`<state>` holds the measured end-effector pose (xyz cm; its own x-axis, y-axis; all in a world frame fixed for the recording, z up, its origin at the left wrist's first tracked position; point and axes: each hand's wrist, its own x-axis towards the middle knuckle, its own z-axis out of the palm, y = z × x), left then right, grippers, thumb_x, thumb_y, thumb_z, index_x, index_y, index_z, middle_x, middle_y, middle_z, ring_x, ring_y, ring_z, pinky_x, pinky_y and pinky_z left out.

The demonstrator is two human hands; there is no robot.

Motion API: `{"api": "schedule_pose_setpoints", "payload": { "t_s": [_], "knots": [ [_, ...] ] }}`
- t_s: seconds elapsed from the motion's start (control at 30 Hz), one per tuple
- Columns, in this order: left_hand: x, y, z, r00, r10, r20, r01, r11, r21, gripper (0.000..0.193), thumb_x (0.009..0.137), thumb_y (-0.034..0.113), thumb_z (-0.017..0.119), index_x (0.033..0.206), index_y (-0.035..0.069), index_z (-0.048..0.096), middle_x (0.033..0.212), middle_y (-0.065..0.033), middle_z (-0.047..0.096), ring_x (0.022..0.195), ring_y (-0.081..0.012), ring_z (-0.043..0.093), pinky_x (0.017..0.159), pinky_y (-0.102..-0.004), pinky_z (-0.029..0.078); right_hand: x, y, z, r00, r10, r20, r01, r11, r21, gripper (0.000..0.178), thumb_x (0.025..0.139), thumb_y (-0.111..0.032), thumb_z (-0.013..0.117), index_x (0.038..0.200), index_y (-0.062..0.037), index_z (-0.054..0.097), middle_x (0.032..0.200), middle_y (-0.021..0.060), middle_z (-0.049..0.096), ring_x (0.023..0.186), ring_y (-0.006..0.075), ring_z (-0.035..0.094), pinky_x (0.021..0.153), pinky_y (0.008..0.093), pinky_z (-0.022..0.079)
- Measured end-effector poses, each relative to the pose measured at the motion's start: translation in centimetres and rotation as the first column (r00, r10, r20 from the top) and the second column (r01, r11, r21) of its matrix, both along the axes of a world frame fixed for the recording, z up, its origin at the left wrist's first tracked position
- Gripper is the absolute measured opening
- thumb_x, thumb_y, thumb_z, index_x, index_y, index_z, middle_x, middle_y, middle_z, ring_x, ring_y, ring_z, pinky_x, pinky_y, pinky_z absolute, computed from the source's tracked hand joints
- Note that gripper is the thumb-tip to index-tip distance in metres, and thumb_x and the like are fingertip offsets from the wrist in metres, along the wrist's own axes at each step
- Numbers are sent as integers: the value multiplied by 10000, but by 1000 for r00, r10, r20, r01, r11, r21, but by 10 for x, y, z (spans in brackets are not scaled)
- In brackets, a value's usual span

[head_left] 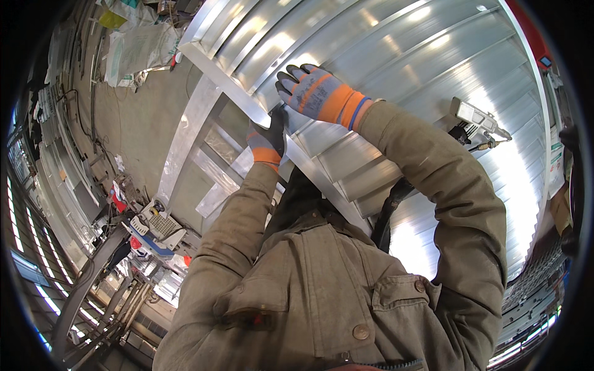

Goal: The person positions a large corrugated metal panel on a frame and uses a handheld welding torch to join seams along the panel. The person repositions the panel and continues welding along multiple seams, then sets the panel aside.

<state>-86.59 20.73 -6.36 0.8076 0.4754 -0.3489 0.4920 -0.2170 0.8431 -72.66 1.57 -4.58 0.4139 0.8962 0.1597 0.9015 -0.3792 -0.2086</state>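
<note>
You've got the ribbed panel (352, 52) spread from 12 round to 4 o'clock, its edge bar (230, 86) running from 11 down past centre. Your L hand (263, 141) is at the bar just off centre toward 11, dark thumb side up against it; the other fingers are hidden, so can't tell how firm the hold is, if any. Your R hand (323, 98), at 12–1, lies palm-down on the ribs, loosely spread, fingers a bit bent, nothing gripped. Main risk, I'd say: bar or panel shifting w/ L fingers out of sight, so a pinch btwn edge & whatever's underneath. Thin edges may also nick a glove if either hand slides. The boxy tool (473, 115) at 2–3 sits loose on the slope-looking ribs; a bump from your R sleeve (427, 139) or a tug on the dark hose (390, 213) near 4 could send it skidding. Materials: shiny bare metal, prob. alum., long parallel ridges w/ harsh glare; open frame (187, 136) at 10 is flat, straight-edged strips; gloves are grey knit, orange bands, black-coated tips; sleeve's matte, creased brown cloth.
</note>
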Motion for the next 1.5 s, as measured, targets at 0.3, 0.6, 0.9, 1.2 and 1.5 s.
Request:
{"api": "schedule_pose_setpoints", "payload": {
  "t_s": [0.3, 0.6, 0.9, 1.2, 1.5],
  "knots": [
    [0, 1, 2, 1000, -18, 20, 19, 1000, -20, 429, 1063, 335, 789, 1297, -22, 745, 1131, -92, 818, 995, -209, 755, 892, -386, 591, 7, -3, 8, 1000, 5, 23, -6, 999, 53, 175, 1028, -231, 687, 1164, -145, 753, 1163, 33, 751, 1115, 255, 741, 937, 401, 569],
    [21, 83, 63, 657, -439, -613, 341, 898, -278, 509, 1045, 433, 839, 1302, -3, 788, 1067, -69, 803, 933, -171, 750, 770, -325, 612, -39, -71, 83, 820, -478, -315, 564, 766, 308, 296, 1032, -264, 791, 1266, -84, 768, 1281, 122, 777, 1124, 352, 750, 972, 454, 604],
    [213, 69, 150, -229, -922, -314, 647, -385, 658, 538, 1017, 174, 773, 1545, 156, 674, 1599, -100, 655, 1473, -397, 608, 1162, -498, 547, -170, -63, 151, 246, -786, -567, 962, 268, 47, 189, 988, -190, 853, 1138, -83, 808, 987, 135, 761, 914, 363, 746, 797, 453, 597],
    [261, -34, 103, -623, -451, -639, 69, -845, 530, 459, 1107, 218, 640, 1555, 313, 630, 1844, 54, 389, 1696, -234, 372, 1400, -440, 337, -181, 52, 94, -184, -329, -926, 909, 301, -287, 490, 1052, -424, 751, 1461, -155, 722, 966, 185, 798, 954, 398, 775, 840, 479, 611],
    [283, -65, 78, -752, -366, -548, 67, -869, 489, 271, 1083, 227, 684, 1339, 226, 774, 1600, 36, 672, 1571, -187, 554, 1424, -475, 291, -126, 78, 74, -444, -68, -893, 818, 375, -436, 630, 1066, -289, 757, 1603, -28, 559, 1095, 199, 788, 993, 305, 791, 886, 438, 619]
  ]
}}
